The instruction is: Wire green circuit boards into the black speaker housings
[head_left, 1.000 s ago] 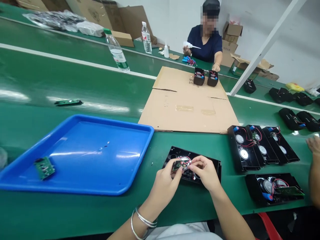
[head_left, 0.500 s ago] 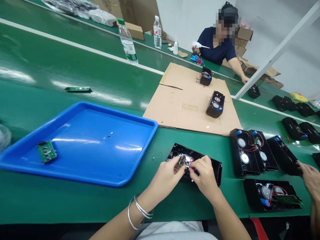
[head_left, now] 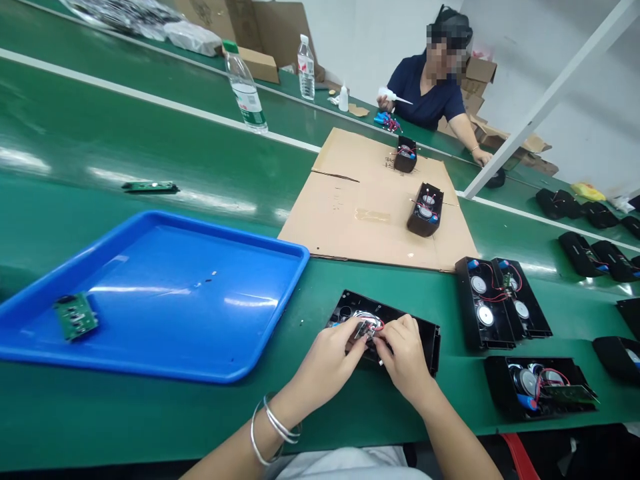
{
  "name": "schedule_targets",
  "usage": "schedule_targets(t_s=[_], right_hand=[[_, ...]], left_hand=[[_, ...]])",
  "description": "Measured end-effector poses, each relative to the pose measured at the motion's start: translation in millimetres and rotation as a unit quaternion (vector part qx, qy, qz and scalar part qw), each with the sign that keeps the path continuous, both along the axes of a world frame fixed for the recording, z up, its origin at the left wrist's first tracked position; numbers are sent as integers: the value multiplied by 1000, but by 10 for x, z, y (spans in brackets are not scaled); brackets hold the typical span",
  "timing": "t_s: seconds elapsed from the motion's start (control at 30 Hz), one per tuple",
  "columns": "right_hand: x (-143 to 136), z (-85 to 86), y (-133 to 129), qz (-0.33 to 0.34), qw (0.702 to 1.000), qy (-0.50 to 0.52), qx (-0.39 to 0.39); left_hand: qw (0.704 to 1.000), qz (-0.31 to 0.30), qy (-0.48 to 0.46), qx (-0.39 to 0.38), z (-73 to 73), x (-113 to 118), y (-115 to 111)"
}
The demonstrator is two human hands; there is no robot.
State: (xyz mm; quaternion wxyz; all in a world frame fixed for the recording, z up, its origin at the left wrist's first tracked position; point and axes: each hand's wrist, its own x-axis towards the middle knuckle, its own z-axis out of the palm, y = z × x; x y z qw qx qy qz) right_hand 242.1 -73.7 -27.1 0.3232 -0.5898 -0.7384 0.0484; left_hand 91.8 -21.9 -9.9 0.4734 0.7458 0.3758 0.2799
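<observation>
Now the left hand (head_left: 333, 350) and right hand (head_left: 404, 348) pinch a small dark board (head_left: 363, 329), seemingly not yet laid in the open black plastic box (head_left: 386, 312) near the surface's (head_left: 170, 423) front edge.

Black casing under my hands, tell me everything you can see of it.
The black casing looks like shiny plastic: a long shell lying open side up, slantwise, on the green tabletop. A silvery round part shows inside, partly hidden, with red wires by it. The left hand and right hand cover some of it; whether they touch it is unclear.
</observation>
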Motion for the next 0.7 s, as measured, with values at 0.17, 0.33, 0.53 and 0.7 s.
schedule_targets(t_s=[0.17, 0.33, 0.53, 0.7], right_hand=[[25, -13, -10, 6, 999, 36, -20], [59, -25, -8, -11, 995, 78, -69], [81, -33, 22, 1, 997, 49, -67], [122, 59, -40, -54, 983, 147, -92]], left_hand=[[1000, -10, -5, -7, -11, -14, -8], [1000, -29, 6, 4, -1, -42, 1], [999, -37, -16, -36, -27, -22, -4], [989, 33, -69, -125, -66, 36, -79]])
